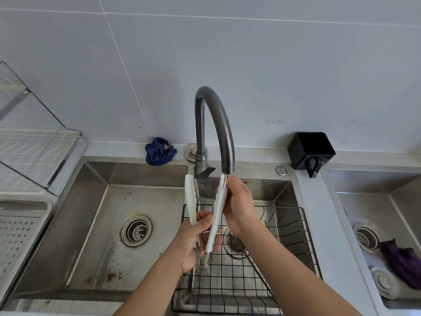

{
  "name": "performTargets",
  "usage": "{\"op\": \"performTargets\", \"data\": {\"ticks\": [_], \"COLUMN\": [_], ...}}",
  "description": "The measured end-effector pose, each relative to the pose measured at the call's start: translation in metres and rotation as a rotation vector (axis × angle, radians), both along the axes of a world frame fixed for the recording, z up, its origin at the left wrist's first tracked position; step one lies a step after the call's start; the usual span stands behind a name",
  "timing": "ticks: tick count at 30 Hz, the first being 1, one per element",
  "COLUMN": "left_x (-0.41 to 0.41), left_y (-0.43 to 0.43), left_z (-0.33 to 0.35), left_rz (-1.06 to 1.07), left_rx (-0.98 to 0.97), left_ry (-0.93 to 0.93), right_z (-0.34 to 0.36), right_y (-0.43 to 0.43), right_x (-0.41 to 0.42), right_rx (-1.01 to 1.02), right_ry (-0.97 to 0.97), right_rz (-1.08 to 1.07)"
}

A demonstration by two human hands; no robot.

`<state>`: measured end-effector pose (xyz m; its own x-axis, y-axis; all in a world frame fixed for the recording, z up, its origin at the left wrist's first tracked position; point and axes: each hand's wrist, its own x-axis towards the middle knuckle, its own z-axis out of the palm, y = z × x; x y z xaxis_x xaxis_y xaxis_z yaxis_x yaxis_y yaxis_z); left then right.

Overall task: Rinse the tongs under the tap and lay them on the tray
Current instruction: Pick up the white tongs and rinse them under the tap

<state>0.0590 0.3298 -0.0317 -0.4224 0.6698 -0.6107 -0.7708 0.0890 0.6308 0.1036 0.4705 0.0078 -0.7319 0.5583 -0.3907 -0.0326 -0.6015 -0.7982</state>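
White-tipped tongs [216, 213] stand upright over the sink with their two arms spread apart. My left hand [193, 240] grips them low, near the metal handle end. My right hand [239, 206] holds the right arm of the tongs near its tip, just under the spout of the dark curved tap [225, 133]. A thin stream of water meets that tip. The left arm of the tongs [190, 197] stands free, beside the tap's lever. A perforated metal tray [18, 236] lies at the far left edge.
A black wire basket [284, 258] sits in the right half of the steel sink [102, 224]. A blue cloth [159, 151] lies behind the sink, a black box [311, 149] to the tap's right. A clear dish rack [34, 142] stands left. A second sink [387, 236] holds a purple cloth.
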Motion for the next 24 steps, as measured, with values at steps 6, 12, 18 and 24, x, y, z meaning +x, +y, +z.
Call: {"op": "performTargets", "data": {"ticks": [6,12,18,24], "left_x": [-0.007,0.005,-0.001,0.007], "left_y": [0.005,0.009,0.009,0.014], "left_z": [-0.003,-0.007,-0.004,-0.003], "left_rz": [0.048,0.086,0.145,0.028], "left_rx": [-0.124,-0.123,-0.066,-0.067], "left_ry": [0.098,0.200,0.129,0.125], "right_z": [-0.003,0.002,0.007,0.011], "right_y": [0.005,0.019,0.007,0.010], "right_x": [0.008,0.002,0.009,0.004], "right_rx": [0.129,0.878,-0.116,-0.155], "right_ry": [0.080,-0.403,0.139,0.217], "right_rz": [0.044,0.066,0.125,0.112]}}
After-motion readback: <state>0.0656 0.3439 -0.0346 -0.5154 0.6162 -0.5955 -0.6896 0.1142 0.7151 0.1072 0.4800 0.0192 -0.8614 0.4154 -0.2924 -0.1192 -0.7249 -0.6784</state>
